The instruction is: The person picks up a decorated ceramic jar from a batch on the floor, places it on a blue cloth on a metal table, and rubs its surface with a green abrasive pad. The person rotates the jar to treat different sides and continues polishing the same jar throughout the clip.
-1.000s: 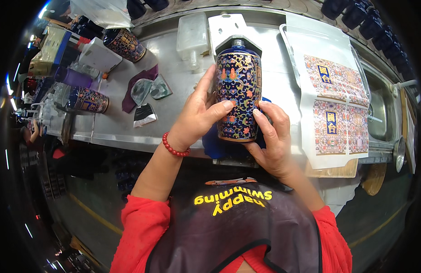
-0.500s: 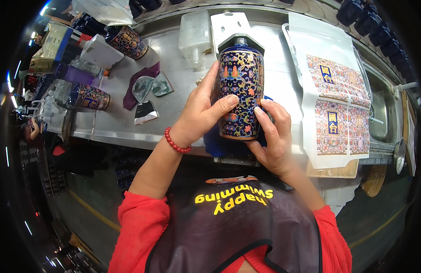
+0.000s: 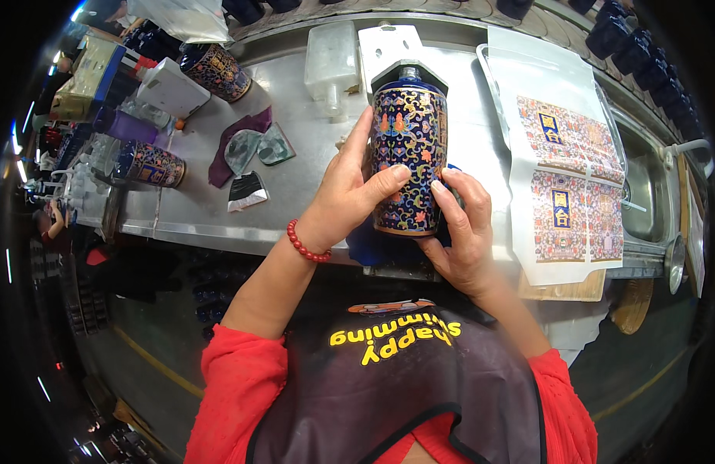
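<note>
A dark blue bottle (image 3: 408, 147) covered in colourful floral patterns lies between my two hands, its neck pointing away from me. My left hand (image 3: 354, 189) wraps its left side, the thumb resting across the front. At the lower right edge my right hand (image 3: 466, 232) holds the bottle, fingertips on its side and thumb near the base. A white holder with a dark angular rim (image 3: 439, 73) stands behind the bottle's neck. To the right, a sheet of printed floral decals (image 3: 570, 193) on white backing rests on the worktop.
Left on the metal worktop (image 3: 296, 89) are a purple cloth (image 3: 222, 158), greenish pads (image 3: 257, 147) and a black-and-white scraper-like piece (image 3: 248, 192). Two more patterned bottles (image 3: 217, 71) stand or lie farther left. A clear square bottle (image 3: 331, 66) lies behind. A sink (image 3: 647, 197) is at far right.
Almost nothing differs. My left thumb has slid slightly right on the bottle, and the view has shifted a little; the grip of both hands stays the same.
</note>
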